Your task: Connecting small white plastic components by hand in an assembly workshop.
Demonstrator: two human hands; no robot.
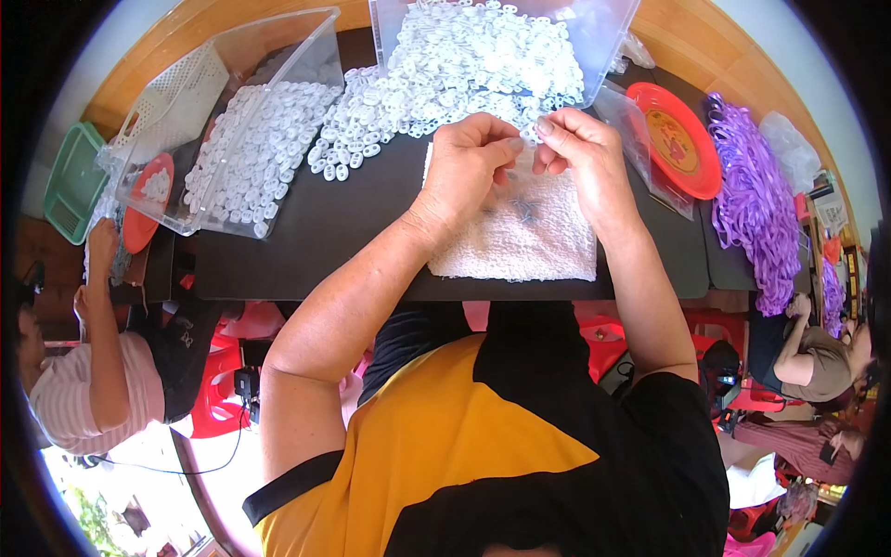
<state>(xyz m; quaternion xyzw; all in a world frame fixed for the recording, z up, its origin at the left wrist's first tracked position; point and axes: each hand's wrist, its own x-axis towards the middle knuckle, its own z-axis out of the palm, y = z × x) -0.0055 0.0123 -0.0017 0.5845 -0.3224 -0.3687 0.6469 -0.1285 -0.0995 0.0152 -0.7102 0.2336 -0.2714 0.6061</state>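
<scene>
Over a white towel (520, 255) on the dark table, my two hands are raised close together. My right hand (589, 158) is closed in a pinch, with a small white plastic piece (531, 134) at its fingertips. My left hand (471, 167) is closed too, thumb against forefinger; what it grips, if anything, is too small to make out. A few small thin grey pieces (527, 210) lie on the towel below the hands. Just beyond, a heap of small white oval plastic pieces (408, 107) with holes spreads out of a clear bin (608, 46).
At the left stands another clear bin (320, 56) of white pieces. A red plate (710, 176) and purple ribbon bundles (752, 204) lie at the right. One person (97, 390) sits left near a green tray (70, 176); others (817, 362) sit right.
</scene>
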